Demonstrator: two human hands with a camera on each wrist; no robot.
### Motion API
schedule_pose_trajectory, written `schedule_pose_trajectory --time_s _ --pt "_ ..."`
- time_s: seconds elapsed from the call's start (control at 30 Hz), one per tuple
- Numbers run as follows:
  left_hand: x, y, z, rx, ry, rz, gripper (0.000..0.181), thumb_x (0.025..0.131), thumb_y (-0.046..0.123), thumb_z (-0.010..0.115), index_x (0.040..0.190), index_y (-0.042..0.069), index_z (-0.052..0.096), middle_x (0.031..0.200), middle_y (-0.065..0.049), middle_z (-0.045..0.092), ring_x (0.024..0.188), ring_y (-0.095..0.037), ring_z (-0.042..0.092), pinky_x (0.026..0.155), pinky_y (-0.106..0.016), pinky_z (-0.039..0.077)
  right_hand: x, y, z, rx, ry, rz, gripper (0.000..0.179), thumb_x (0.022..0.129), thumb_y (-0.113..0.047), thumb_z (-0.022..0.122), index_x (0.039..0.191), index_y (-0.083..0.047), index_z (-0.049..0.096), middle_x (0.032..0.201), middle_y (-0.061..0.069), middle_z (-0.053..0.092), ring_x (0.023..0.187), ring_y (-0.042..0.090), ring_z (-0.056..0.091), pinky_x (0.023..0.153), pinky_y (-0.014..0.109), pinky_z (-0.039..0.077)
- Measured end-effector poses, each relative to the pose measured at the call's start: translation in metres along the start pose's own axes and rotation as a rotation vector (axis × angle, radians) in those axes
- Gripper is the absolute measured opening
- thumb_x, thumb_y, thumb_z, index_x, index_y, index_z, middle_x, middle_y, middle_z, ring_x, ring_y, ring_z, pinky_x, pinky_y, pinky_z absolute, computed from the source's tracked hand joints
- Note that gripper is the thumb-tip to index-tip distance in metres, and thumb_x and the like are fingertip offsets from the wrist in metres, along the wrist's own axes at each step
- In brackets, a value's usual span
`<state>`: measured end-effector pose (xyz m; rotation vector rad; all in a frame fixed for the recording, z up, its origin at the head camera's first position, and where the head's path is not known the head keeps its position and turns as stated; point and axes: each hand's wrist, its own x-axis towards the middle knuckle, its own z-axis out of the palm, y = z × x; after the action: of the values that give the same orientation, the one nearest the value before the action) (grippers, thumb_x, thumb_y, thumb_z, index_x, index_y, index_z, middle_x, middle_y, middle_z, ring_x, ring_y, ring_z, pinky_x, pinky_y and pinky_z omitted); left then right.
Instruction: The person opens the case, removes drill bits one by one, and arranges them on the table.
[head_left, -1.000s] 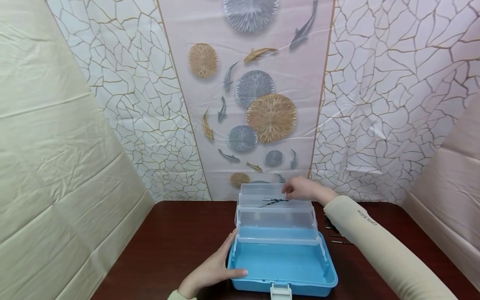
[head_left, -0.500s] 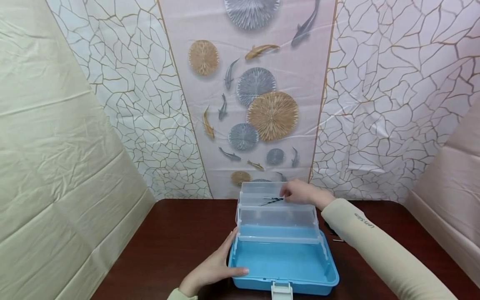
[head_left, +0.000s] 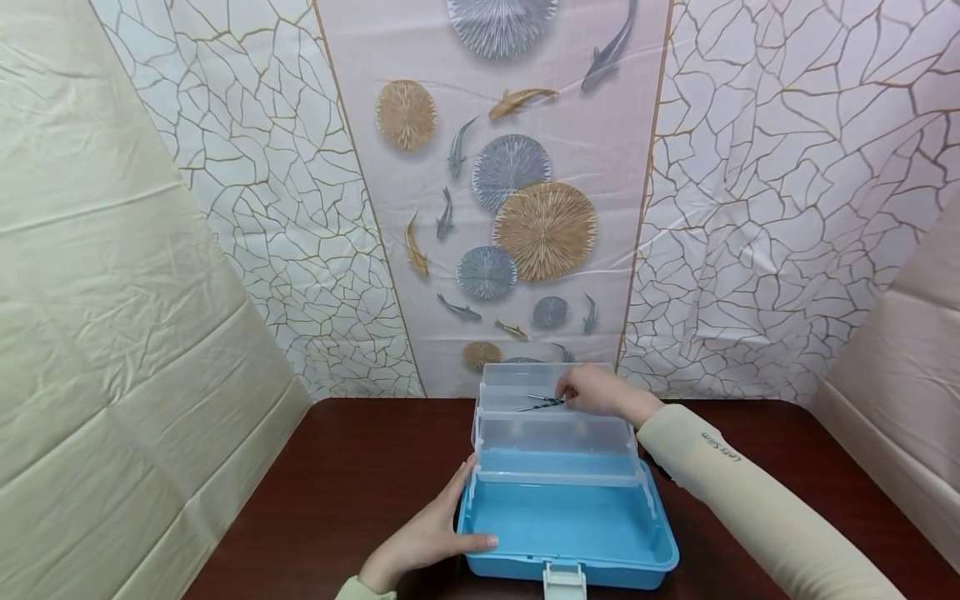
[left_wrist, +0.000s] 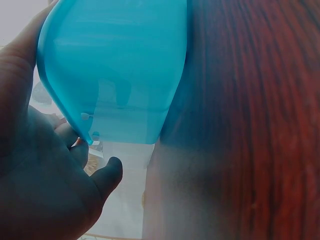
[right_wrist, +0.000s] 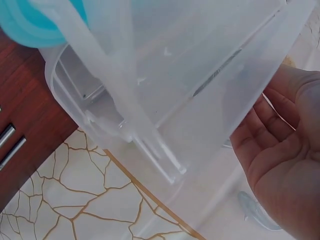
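A light-blue toolbox [head_left: 570, 575] stands with its lid raised and its clear plastic trays [head_left: 555, 479] fanned out in steps. My left hand [head_left: 416, 533] holds the box at its left side, thumb over the rim near the front; its palm and fingers [left_wrist: 110, 172] show in the left wrist view. Over the upper tray, my right hand [head_left: 596, 390] pinches the right end of a dark twist drill bit [head_left: 531, 407]. Another bit [head_left: 538, 397] lies just behind it. In the right wrist view, a fluted bit [right_wrist: 217, 75] shows through the clear plastic, and the tray wall partly hides my fingertips.
The dark red wooden table [head_left: 337, 492] extends to both sides of the box. Metal shanks [right_wrist: 12, 150] lie on it at the box's right, hidden by my forearm in the head view. A patterned cloth [head_left: 517, 317] hangs behind the table.
My right hand has shifted slightly left and lower along the upper tray. The bit's slant has flattened a little. My right forearm now covers the pieces on the table. My left hand stays put.
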<state>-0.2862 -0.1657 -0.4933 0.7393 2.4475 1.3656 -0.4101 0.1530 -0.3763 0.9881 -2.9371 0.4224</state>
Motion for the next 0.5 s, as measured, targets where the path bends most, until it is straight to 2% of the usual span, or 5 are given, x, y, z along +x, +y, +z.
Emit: schedule_pose_trajectory --time_s 0.2,0.5 --pt "0.0006 0.0008 -0.0001 0.000 0.002 0.004 0.110 0.087 0.042 0.080 0.163 0.033 0.001 0.169 -0.009 0.002 0.150 -0.033 0.014 0.110 -0.067 0.025 -0.0008 -0.0025 0.0002 0.006 0.008 0.005 0.013 0.088 0.000 0.072 0.100 -0.004 0.075 0.084 -0.001 0.068 0.076 0.011 0.059 0.071 0.031 0.052" --pt "0.0001 0.0010 0.0004 0.001 0.002 0.004 0.111 0.087 0.042 0.079 0.164 0.030 0.001 0.169 -0.010 0.003 0.149 -0.034 0.018 0.109 -0.067 0.027 -0.0011 -0.0038 0.0029 -0.012 0.022 -0.004 0.013 0.091 0.001 0.070 0.101 -0.004 0.076 0.093 0.004 0.072 0.082 0.014 0.064 0.076 0.034 0.055"
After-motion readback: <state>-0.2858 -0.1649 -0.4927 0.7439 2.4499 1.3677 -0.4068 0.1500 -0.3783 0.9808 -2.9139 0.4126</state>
